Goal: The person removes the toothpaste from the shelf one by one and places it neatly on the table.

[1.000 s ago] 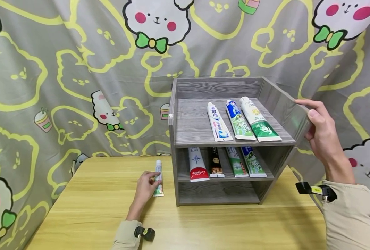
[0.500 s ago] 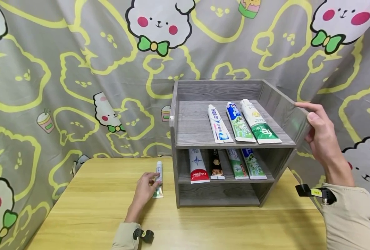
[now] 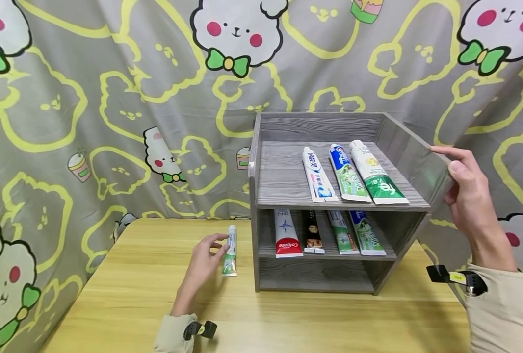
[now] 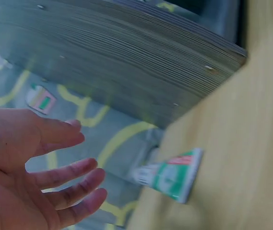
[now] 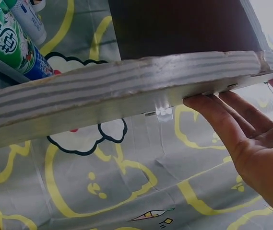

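Seven tubes [image 3: 349, 175] are shelved, one toothpaste [image 3: 230, 257] left out; nothing is held in the left hand [image 3: 204, 260], grip parted; the shelf [image 3: 279, 171] is touched by the straight-fingered right hand [image 3: 472, 198].

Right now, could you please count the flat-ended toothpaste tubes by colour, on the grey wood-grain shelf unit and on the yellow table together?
Flat-ended toothpaste tubes with green parts: 5
White-and-blue tube without green: 1
Pale tube with red end: 1
Mostly black tube: 1
Total: 8
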Motion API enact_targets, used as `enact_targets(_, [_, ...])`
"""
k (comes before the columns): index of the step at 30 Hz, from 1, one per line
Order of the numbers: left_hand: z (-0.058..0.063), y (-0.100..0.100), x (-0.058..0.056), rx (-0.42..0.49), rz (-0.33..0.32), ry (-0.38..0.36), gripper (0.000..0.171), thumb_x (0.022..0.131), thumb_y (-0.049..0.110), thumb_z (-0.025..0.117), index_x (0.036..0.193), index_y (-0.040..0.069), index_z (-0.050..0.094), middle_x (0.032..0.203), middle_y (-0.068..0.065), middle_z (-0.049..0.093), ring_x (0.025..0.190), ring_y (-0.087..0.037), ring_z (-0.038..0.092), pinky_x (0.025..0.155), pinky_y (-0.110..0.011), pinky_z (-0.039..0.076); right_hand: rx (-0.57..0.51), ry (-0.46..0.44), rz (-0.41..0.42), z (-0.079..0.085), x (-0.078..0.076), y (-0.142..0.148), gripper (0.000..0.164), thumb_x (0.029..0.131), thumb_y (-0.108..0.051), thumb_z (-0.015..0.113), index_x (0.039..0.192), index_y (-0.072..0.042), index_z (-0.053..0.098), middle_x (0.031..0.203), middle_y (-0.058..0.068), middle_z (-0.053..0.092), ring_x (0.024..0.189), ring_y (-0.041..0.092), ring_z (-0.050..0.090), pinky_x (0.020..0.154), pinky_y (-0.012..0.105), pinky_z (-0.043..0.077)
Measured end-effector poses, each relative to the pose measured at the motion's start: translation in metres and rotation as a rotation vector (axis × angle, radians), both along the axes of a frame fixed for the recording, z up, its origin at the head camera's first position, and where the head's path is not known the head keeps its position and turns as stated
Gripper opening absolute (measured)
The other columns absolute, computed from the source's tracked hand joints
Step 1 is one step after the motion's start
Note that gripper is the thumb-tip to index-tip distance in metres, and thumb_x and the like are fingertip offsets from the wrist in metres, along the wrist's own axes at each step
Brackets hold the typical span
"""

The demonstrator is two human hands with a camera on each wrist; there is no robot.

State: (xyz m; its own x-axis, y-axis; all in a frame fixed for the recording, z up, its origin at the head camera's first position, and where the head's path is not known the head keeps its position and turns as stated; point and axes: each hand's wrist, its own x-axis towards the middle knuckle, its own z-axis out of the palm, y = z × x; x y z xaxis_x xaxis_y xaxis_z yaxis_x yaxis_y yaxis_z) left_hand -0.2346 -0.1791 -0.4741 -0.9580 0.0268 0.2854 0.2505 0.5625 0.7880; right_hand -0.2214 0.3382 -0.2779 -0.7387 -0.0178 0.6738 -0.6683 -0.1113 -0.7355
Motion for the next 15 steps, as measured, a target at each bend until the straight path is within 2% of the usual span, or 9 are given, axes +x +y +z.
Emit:
enact_targets(5, [0.021, -0.001, 0.011, 0.016, -0.012, 0.044, 0.030, 0.097, 0.009, 0.071, 0.127, 0.008, 0.070, 0.125, -0.013, 0.068, 0.103, -0.029, 0.068, 0.078, -0.038, 0.060, -0.006, -0.015, -0.025, 0.000, -0.002, -0.002, 0.038, 0.105, -0.011, 0.041, 0.138, -0.004, 0.059, 0.080, 0.006, 0.048, 0.049, 0.016, 0.027, 0.043, 0.035, 0.005])
enact_targets(15, [0.058, 0.008, 0.034, -0.009, -0.058, 0.164, 0.028, 0.098, 0.011, 0.071, 0.126, 0.012, 0.070, 0.122, -0.003, 0.071, 0.101, -0.021, 0.070, 0.079, -0.040, 0.060, -0.005, -0.008, -0.041, 0.000, 0.001, -0.001, 0.039, 0.105, -0.012, 0.041, 0.139, -0.004, 0.058, 0.088, 0.009, 0.052, 0.054, 0.014, 0.038, 0.044, 0.037, 0.011])
